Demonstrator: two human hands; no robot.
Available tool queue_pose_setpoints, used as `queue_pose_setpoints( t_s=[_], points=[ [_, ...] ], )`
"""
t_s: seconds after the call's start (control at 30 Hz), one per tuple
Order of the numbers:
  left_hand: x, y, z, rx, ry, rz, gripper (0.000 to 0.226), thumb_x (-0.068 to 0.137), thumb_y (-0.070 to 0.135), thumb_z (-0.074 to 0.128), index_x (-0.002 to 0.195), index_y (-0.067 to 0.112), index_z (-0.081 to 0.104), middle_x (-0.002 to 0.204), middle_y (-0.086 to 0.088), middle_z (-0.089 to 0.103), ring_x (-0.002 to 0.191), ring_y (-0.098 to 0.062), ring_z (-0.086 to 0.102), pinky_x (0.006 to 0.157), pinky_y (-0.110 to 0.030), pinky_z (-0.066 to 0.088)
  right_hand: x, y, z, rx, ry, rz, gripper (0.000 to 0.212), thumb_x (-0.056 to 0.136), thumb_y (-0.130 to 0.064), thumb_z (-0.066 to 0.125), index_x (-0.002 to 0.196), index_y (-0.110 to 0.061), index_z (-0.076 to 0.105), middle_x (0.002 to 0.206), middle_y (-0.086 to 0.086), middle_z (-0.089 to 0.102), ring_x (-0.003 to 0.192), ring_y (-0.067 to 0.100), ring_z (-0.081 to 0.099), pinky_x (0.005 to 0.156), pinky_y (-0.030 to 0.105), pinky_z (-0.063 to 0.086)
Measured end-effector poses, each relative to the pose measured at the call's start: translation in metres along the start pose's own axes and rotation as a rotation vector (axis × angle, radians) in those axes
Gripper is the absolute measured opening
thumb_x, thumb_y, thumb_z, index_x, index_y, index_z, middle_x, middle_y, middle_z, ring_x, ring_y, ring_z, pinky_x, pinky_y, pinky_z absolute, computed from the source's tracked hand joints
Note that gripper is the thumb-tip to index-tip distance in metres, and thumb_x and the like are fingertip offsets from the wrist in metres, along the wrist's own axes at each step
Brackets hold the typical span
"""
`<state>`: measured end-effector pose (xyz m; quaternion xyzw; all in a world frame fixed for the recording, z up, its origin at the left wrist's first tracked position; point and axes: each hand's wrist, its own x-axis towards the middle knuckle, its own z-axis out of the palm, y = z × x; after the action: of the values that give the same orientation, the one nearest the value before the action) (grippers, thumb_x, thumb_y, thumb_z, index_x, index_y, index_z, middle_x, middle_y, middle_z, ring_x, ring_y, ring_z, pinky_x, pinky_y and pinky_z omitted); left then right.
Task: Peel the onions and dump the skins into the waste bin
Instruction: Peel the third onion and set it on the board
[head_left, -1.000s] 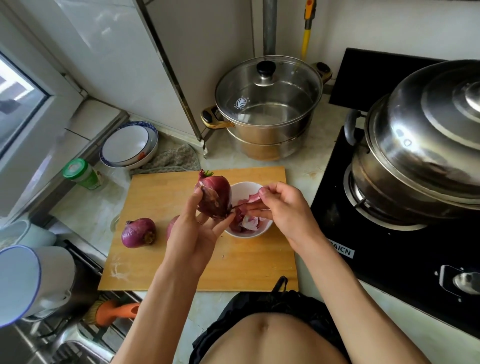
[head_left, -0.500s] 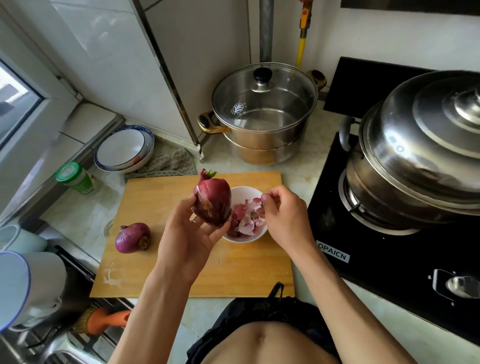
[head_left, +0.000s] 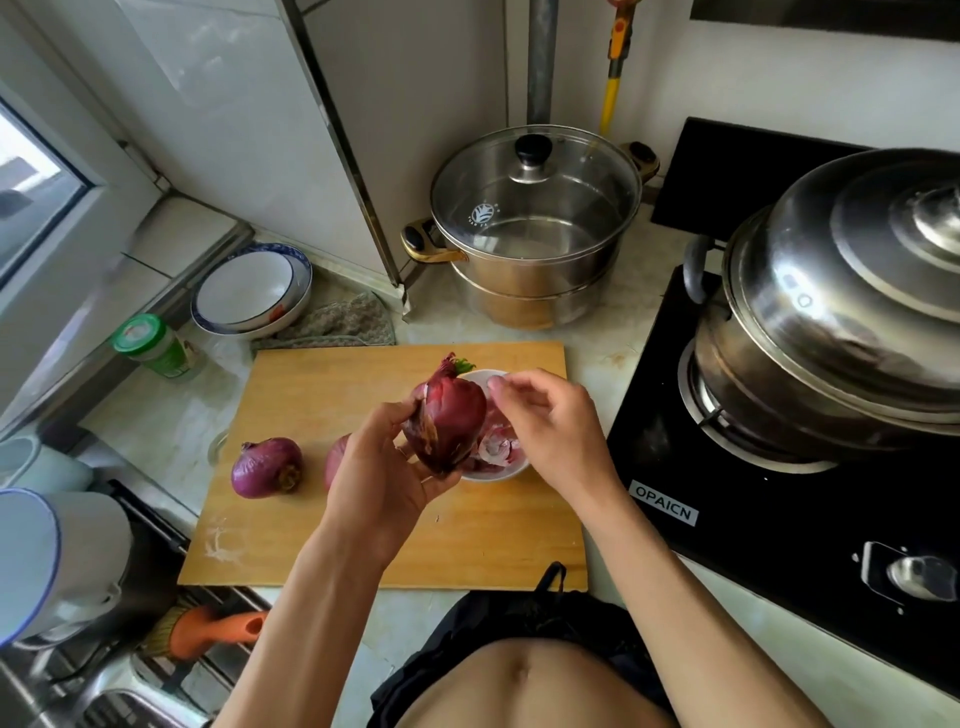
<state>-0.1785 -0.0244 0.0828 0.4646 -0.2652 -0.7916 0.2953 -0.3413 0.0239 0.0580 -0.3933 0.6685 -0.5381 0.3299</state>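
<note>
My left hand (head_left: 374, 478) grips a partly peeled red onion (head_left: 449, 415) and holds it up over the wooden cutting board (head_left: 363, 540). Just right of the onion's top is my right hand (head_left: 545, 431), its fingers loosely curled with no skin visible in them. Below it stands a small white bowl (head_left: 514, 470) that holds peeled skins (head_left: 493, 448). A second onion (head_left: 267, 467) lies on the board's left part. A third onion (head_left: 335, 457) shows only partly behind my left hand. No waste bin is in view.
A steel pot with a glass lid (head_left: 535, 223) stands behind the board. A large lidded steel pot (head_left: 831, 312) sits on the black stove (head_left: 779, 519) at right. Stacked dishes (head_left: 249, 291), a green-lidded jar (head_left: 156, 345), a cloth (head_left: 337, 325), an orange brush (head_left: 208, 629) and the sink are on the left.
My right hand dropped a strip of skin into the bowl and came back up beside the onion's top. My left hand turned the onion slightly.
</note>
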Motion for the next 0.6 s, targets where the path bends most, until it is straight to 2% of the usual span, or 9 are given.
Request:
queue_pose_setpoints(
  t_s=[0.07,0.13,0.23,0.33,0.47,0.6],
  points=[
    [0.000,-0.001,-0.002,0.051,0.012,0.008,0.036,0.088,0.028,0.061,0.118,0.009,0.066,0.096,-0.010,0.066,0.076,-0.024,0.068,0.058,-0.032,0.055,-0.001,-0.003,0.001,0.049,-0.099,0.052,0.019,0.093,-0.033,0.069,0.094,-0.016,0.079,0.084,-0.004,0.076,0.085,0.006,0.071,0.075,0.025,0.058],
    [-0.001,-0.001,-0.004,0.111,0.018,0.029,0.031,0.092,0.026,0.058,0.115,0.010,0.069,0.100,-0.010,0.066,0.079,-0.024,0.069,0.062,-0.033,0.054,-0.001,-0.004,0.000,0.080,-0.152,0.108,0.018,0.092,-0.028,0.071,0.094,-0.013,0.079,0.086,-0.001,0.077,0.086,0.009,0.072,0.074,0.027,0.059],
    [-0.003,0.001,-0.007,0.203,-0.010,0.067,0.038,0.084,0.031,0.062,0.117,0.014,0.073,0.103,-0.008,0.072,0.082,-0.020,0.072,0.072,-0.035,0.053,-0.002,-0.006,-0.003,0.205,-0.175,0.170,0.013,0.093,-0.012,0.068,0.096,-0.003,0.076,0.089,0.008,0.076,0.078,0.005,0.073,0.065,0.014,0.054],
    [-0.003,0.004,-0.009,0.286,-0.030,0.096,0.043,0.086,0.034,0.062,0.124,0.019,0.072,0.112,-0.008,0.074,0.091,-0.020,0.073,0.075,-0.034,0.054,-0.002,-0.005,-0.005,0.262,-0.202,0.194,0.013,0.094,-0.005,0.064,0.100,0.000,0.074,0.090,0.010,0.075,0.077,0.002,0.072,0.063,0.012,0.053],
    [0.000,0.008,-0.009,0.322,-0.037,0.122,0.038,0.084,0.033,0.070,0.119,0.022,0.076,0.115,-0.011,0.074,0.093,-0.021,0.074,0.074,-0.033,0.056,-0.001,-0.003,-0.001,0.267,-0.173,0.201,0.016,0.093,-0.006,0.064,0.105,-0.002,0.075,0.093,0.005,0.076,0.085,0.004,0.072,0.071,0.017,0.055],
    [0.004,0.011,-0.011,0.352,-0.049,0.156,0.054,0.075,0.043,0.072,0.125,0.020,0.073,0.124,-0.017,0.072,0.107,-0.031,0.072,0.089,-0.046,0.051,-0.002,-0.003,0.002,0.365,-0.124,0.262,0.015,0.093,-0.003,0.064,0.104,-0.004,0.074,0.091,0.007,0.076,0.083,0.011,0.074,0.073,0.022,0.059]
  ],
)
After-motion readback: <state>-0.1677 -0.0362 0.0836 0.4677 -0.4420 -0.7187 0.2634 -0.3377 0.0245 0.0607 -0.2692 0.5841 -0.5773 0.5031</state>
